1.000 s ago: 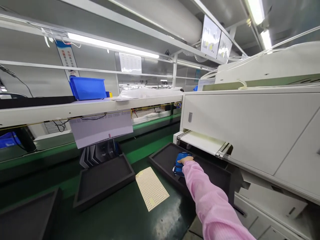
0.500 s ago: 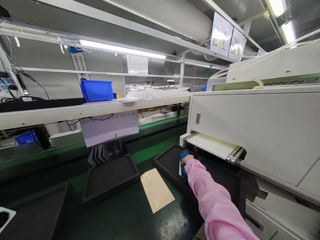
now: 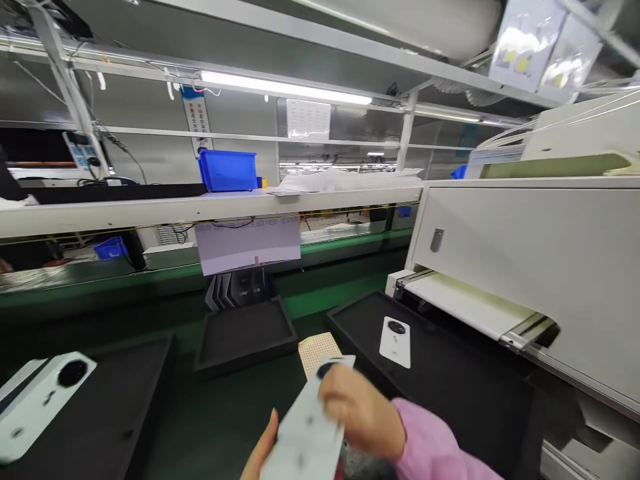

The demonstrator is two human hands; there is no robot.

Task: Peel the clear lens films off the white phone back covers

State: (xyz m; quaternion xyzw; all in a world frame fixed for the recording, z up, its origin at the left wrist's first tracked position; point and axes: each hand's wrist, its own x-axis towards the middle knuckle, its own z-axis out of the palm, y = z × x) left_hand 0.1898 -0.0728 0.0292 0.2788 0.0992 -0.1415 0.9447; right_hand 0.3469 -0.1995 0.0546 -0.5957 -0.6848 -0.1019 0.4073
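Note:
Low in the middle, a white phone back cover (image 3: 305,433) with a dark round camera ring slants upward. My left hand (image 3: 263,448) grips it from the left, its thumb along the edge and the other fingers mostly hidden. Over the upper right part of the cover, my right hand (image 3: 357,410) is curled with its fingers on it, smeared by motion. Another white phone back cover (image 3: 395,350) lies ring side up on the large black tray (image 3: 465,380) at the right. At the left edge, more white phone back covers (image 3: 45,403) rest on a black tray (image 3: 125,393).
A smaller black tray (image 3: 245,333) stands mid-bench before a row of dark upright pieces (image 3: 237,290). A dotted beige sheet (image 3: 317,350) lies behind my hands. At the right is a white machine (image 3: 525,253) with a conveyor belt (image 3: 465,303). A blue bin (image 3: 229,171) sits on the shelf.
My right hand has left the right tray, where it held a blue item with a white edge, and come back to the cover in my left hand. A white cover now lies there; the view swung left.

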